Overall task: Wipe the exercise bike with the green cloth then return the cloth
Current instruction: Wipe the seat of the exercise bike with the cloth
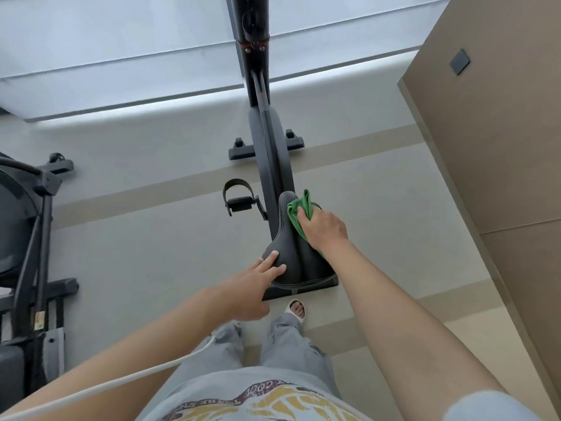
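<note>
A black exercise bike stands in front of me, its frame running away toward the window. Its black saddle is nearest to me. My right hand grips a bunched green cloth and holds it against the right side of the saddle's nose. My left hand rests with straight fingers on the saddle's rear left corner. The left pedal with its strap sticks out to the left of the frame.
Another black exercise machine stands at the left edge. A brown wall panel runs along the right. A white cord crosses my left forearm. My sandalled foot is just behind the bike's rear base.
</note>
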Demonstrator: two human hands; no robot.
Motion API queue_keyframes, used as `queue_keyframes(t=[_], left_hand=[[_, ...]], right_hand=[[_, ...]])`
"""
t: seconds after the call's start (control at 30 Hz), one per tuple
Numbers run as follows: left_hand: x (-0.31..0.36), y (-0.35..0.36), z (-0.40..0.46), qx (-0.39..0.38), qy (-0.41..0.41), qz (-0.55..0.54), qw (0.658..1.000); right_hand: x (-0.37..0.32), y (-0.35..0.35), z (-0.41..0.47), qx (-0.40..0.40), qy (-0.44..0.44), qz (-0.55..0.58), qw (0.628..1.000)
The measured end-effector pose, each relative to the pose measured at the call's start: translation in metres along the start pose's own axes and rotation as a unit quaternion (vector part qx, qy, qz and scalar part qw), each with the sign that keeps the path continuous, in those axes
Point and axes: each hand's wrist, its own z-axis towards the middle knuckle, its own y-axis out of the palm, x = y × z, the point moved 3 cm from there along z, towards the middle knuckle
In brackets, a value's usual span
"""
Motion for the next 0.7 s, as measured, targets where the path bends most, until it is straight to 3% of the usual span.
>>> queue_keyframes(t=[0.4,0.57,0.7], left_hand=[[0.01,0.005,-0.002,0.026,-0.02,-0.014,0.999],[0.004,0.005,-0.002,0.014,0.0,-0.004,1.0],[-0.006,-0.008,-0.003,0.015,0.037,-0.004,0.999]], right_hand=[[-0.012,0.005,0.018,0.016,-0.002,0.054,0.998],[-0.009,0.006,-0.033,0.08,-0.022,-0.041,0.996],[-0.017,0.01,-0.066,0.099,0.025,-0.132,0.986]])
